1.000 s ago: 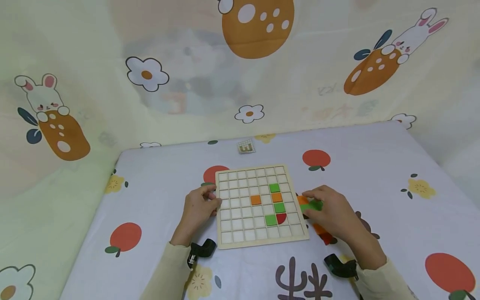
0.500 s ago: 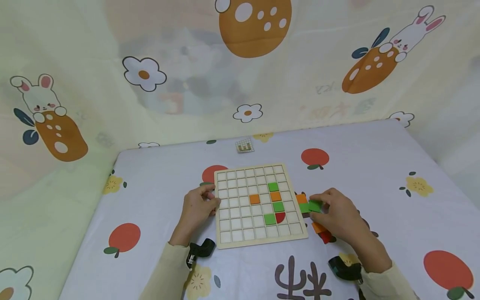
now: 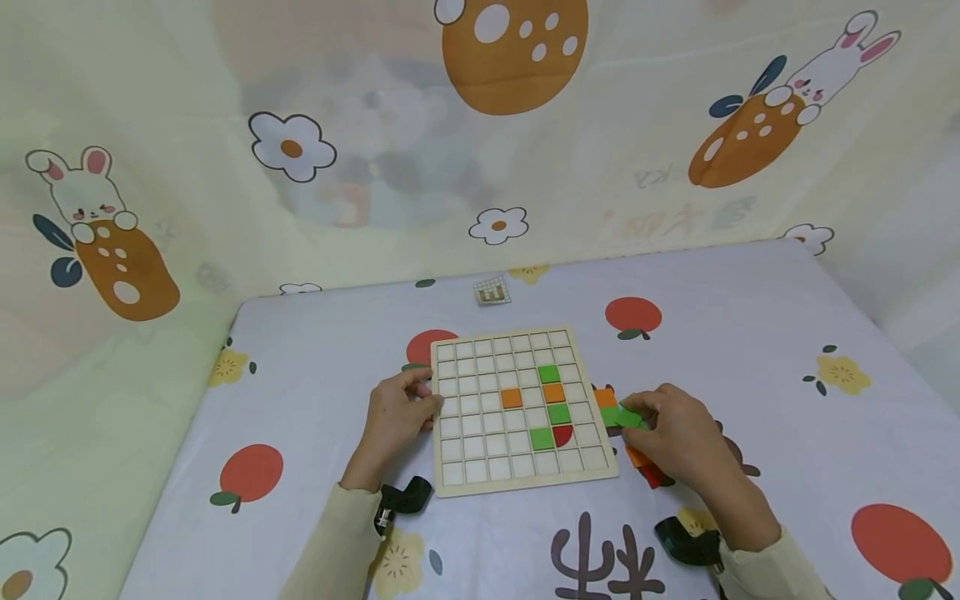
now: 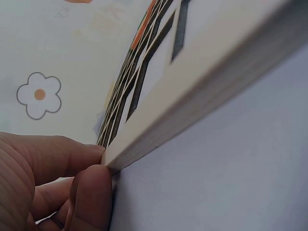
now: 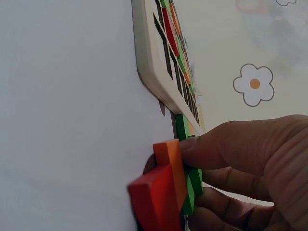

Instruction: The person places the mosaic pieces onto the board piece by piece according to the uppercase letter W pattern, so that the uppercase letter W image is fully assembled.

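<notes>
A pale wooden grid board point(image 3: 480, 454) lies flat on the table, with green, orange and red tiles set in some of its squares. My left hand point(image 3: 396, 423) pinches the board's left edge between thumb and forefinger, as the left wrist view also shows. Beside the right edge, my right hand point(image 3: 678, 433) holds a green square tile point(image 3: 627, 417) by its thumb and fingertips. Another green tile point(image 3: 609, 416) and an orange tile point(image 3: 604, 397) lie against the board there. Nearer me, a red tile point(image 5: 155, 195) and an orange tile point(image 5: 168, 154) lie partly overlapped below the right hand.
A small card point(image 3: 492, 292) with a grid pattern lies behind the board. The white tablecloth point(image 3: 322, 350) has printed fruit and flowers, and a printed curtain point(image 3: 405, 192) hangs at the back. Black wrist cameras sit at both wrists.
My right hand has drawn slightly right and toward me, and the green tile at its fingertips has turned a little. The left hand stays at the board's edge.
</notes>
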Action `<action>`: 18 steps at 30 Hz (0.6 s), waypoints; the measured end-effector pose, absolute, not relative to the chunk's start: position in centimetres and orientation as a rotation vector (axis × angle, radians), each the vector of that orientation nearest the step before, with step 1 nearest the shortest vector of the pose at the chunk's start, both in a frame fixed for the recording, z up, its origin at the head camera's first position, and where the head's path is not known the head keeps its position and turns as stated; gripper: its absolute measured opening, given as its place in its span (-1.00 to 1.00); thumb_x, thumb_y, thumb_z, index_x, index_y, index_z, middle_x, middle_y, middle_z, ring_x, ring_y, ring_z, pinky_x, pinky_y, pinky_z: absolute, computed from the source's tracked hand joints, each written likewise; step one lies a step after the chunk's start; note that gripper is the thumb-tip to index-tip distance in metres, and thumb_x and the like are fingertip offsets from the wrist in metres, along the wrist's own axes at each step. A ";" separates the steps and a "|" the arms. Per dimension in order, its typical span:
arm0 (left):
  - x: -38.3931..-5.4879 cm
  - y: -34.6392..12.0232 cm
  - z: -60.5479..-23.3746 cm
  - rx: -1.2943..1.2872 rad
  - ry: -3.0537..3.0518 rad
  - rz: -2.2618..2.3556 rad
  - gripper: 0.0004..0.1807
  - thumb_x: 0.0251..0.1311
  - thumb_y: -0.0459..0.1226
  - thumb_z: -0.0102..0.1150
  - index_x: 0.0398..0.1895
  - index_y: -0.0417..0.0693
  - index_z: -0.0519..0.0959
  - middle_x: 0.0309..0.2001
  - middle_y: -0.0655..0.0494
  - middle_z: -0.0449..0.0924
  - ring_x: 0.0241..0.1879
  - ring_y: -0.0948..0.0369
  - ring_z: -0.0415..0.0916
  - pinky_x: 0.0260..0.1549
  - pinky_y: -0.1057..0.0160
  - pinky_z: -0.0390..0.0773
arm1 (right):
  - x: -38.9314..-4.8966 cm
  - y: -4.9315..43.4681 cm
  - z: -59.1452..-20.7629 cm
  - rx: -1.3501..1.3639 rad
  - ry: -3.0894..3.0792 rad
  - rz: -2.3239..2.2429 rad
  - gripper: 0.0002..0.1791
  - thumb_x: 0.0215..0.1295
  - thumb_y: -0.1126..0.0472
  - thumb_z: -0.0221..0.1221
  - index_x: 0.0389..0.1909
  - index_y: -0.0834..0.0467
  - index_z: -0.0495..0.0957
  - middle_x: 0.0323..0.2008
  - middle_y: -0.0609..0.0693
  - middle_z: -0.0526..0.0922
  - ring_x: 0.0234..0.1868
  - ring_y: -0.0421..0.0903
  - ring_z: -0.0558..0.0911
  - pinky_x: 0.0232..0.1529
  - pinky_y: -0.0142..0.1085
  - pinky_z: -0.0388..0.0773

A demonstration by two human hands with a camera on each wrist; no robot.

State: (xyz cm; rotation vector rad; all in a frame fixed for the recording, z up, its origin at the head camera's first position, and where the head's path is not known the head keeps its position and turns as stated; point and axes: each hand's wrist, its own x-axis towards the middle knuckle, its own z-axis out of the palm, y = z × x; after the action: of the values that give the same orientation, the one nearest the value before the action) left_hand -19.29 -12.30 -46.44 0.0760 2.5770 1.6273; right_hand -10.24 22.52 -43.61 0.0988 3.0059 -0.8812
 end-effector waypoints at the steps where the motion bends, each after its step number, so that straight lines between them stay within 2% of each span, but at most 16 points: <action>1: -19.3 -12.3 -46.5 0.070 2.574 1.627 -0.53 0.19 -0.46 0.36 0.21 -0.31 0.62 -0.32 -0.02 0.59 -0.64 0.26 0.51 -0.61 0.36 0.63 | -10.3 22.5 -43.6 0.099 3.007 -0.883 -0.57 0.10 0.26 0.49 -0.01 0.36 0.73 -0.32 0.07 0.57 -0.30 -0.01 0.49 -0.44 -0.27 0.51; 9: -19.3 -12.3 -46.5 0.068 2.575 1.624 -0.53 0.19 -0.47 0.35 0.21 -0.32 0.63 -0.32 -0.03 0.60 -0.64 0.28 0.50 -0.61 0.38 0.62 | -10.3 22.5 -43.8 0.075 3.050 -0.879 -0.64 0.08 0.27 0.45 -0.08 0.33 0.74 -0.32 0.07 0.56 -0.32 -0.03 0.49 -0.45 -0.30 0.51; 18: -19.4 -12.4 -46.5 0.087 2.581 1.630 -0.54 0.19 -0.48 0.34 0.19 -0.33 0.63 -0.32 -0.03 0.60 -0.64 0.30 0.50 -0.62 0.38 0.61 | -10.3 22.0 -43.6 -0.030 3.076 -0.936 -0.66 0.12 0.27 0.44 -0.07 0.28 0.74 -0.26 0.05 0.63 -0.27 -0.03 0.53 -0.32 -0.25 0.56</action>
State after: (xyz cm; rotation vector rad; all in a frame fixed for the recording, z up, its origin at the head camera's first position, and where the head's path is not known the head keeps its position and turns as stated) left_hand -19.37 -12.38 -46.54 0.0871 2.5813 1.6302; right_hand -10.30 22.05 -43.57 -0.0299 3.0756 -0.9360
